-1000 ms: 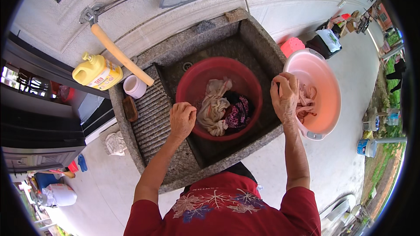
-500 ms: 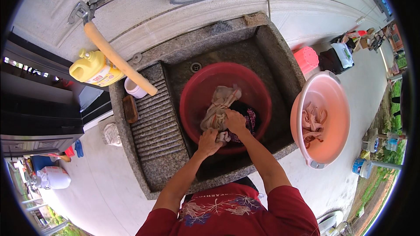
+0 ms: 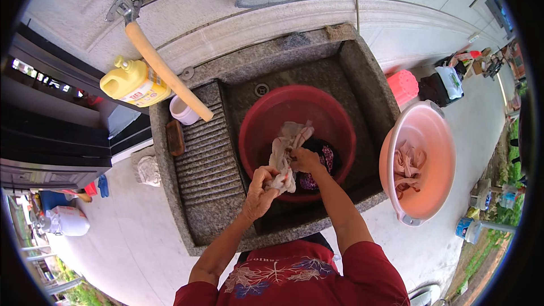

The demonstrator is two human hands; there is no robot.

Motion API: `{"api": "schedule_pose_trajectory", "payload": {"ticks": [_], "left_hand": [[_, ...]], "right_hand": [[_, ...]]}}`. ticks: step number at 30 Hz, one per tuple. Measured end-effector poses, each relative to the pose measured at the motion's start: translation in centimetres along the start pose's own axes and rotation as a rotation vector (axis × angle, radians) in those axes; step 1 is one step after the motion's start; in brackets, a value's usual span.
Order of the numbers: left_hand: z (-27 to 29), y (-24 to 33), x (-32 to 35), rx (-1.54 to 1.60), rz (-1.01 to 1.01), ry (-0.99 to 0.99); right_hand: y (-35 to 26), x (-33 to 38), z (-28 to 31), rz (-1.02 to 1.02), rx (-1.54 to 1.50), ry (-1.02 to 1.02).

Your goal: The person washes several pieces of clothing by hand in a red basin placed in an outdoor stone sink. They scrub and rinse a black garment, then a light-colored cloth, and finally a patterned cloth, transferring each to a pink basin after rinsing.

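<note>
A red basin (image 3: 334,107) stands in the stone sink (image 3: 371,79). Over its near left part, a wet, light-coloured piece of clothing (image 3: 285,150) is bunched between my hands. My left hand (image 3: 260,190) is closed round one end of it, at the basin's near rim. Further right, my right hand (image 3: 305,160) has its fingers closed on the cloth's middle. Part of the cloth trails on toward the basin's far side. A dark garment with a pink pattern (image 3: 324,158) lies under and beside my right hand in the basin.
A ribbed washboard (image 3: 207,153) forms the sink's left side. On that side are a brush (image 3: 175,138), a pink-white cup (image 3: 184,111), a yellow pump jug (image 3: 136,83) and a tap hose (image 3: 164,68). To the right, a pink basin (image 3: 442,164) holds pale pink cloth (image 3: 407,167).
My left hand has lifted and turned, gathering up the near end of the light cloth. My right hand stays on its middle. The whole view has shifted slightly.
</note>
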State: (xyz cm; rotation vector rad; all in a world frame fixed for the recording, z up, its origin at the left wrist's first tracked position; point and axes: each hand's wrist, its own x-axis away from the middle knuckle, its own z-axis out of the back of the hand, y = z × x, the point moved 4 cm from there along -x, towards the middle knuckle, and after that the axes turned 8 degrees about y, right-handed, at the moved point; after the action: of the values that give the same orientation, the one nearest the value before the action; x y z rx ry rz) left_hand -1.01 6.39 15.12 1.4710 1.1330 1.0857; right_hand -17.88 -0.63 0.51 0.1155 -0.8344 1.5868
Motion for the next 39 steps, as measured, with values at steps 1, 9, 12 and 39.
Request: {"api": "schedule_pose_trajectory", "payload": {"ticks": [1,9,12,39], "left_hand": [[0.4,-1.3,0.4,-0.138,-0.082,-0.025],[-2.9,-7.6,0.4,-0.484,0.133,-0.28],[-1.0,-9.6,-3.6,-0.282,0.224,0.069],[2.2,-19.3,-16.3,-0.172,0.562,0.605]], "right_hand": [[0.8,-1.9,0.2,0.061,-0.03,-0.124],[3.3,-5.2,1.6,-0.423,0.082,0.593],[2.3,-6.5,2.4,-0.124,-0.372,0.491],[7.1,-8.3,1.9,-0.559,-0.545,0.927]]}}
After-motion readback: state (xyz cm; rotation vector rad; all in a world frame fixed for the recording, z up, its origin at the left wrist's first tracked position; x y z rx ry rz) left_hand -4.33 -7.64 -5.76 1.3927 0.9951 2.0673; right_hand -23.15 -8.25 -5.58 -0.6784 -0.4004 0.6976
